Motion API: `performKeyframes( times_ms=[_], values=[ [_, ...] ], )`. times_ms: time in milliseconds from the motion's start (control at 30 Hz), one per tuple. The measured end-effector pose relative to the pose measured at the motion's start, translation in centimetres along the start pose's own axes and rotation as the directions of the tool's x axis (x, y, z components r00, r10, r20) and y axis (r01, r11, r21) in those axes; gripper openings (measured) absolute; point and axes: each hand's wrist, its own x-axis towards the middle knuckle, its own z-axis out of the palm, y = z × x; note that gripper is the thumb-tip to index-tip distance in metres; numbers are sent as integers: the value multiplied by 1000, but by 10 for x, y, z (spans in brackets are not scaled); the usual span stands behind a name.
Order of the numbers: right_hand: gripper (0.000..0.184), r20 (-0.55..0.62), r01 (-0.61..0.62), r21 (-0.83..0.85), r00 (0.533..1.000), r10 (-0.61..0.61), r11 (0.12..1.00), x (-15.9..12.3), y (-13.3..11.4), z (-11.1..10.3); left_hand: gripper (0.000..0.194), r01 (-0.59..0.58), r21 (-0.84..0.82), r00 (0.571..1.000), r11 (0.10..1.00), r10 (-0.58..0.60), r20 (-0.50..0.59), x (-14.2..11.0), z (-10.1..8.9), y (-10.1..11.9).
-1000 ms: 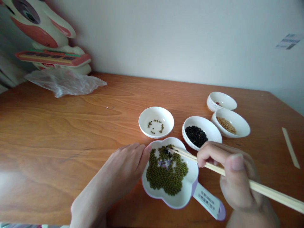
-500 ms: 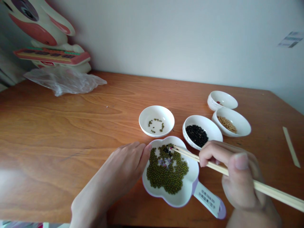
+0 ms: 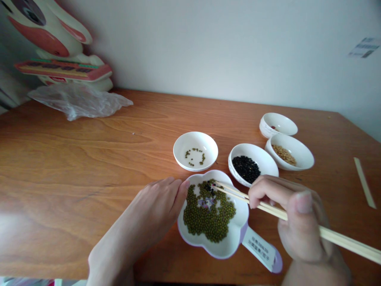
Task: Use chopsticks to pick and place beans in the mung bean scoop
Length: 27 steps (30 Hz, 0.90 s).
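Observation:
A white flower-shaped bowl with a lilac rim and handle (image 3: 222, 250) sits in front of me. Green mung beans (image 3: 208, 222) cover much of it, and a few black beans (image 3: 210, 188) lie near its far side. My left hand (image 3: 160, 202) is closed at the bowl's left rim, thumb on the edge, other fingers partly hidden. Gripped in my right hand (image 3: 294, 214) is a pair of wooden chopsticks (image 3: 274, 210). Their tips are slightly apart beside the black beans. I cannot make out a bean held between them.
Behind stand white bowls: one with a few mung beans (image 3: 181, 159), one with black beans (image 3: 246, 169), one with tan beans (image 3: 284, 155), one with something reddish (image 3: 287, 125). A pale strip (image 3: 364, 182) lies right. A plastic bag (image 3: 80, 103) and rabbit toy keyboard (image 3: 64, 69) are back left.
The chopstick tips have spread a little apart by the black beans. My left hand keeps its place on the bowl, and the whole view has shifted very slightly.

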Motion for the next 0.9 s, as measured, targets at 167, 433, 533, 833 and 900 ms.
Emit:
performKeyframes(
  times_ms=[167, 433, 533, 833, 900],
  values=[
    [68, -9, 5, -36, 1000, -6, 999, 1, -1, 0, 40, -11, -6, 1000, 1000, 11, -26, 0, 0, 1],
    [66, 2, 11, -37, 1000, -11, 999, 0, -2, 1, 38, 14, -23, 1000, 1000, -13, 26, -1, 0, -2],
    [64, 8, 21, -47, 1000, -21, 999, 1, -2, 2, 37, -17, -25, 1000, 1000, 17, -1, 0, 1, -2],
    [60, -21, 59, -26, 998, -59, 998, 0, 0, 2, 38, -71, 91, 997, 993, 71, 6, 0, 1, -2],
    [62, -34, 62, -22, 997, -62, 998, 0, -3, 3, 40, -77, 122, 997, 990, 78, -2, 1, 0, -1]
  ],
)
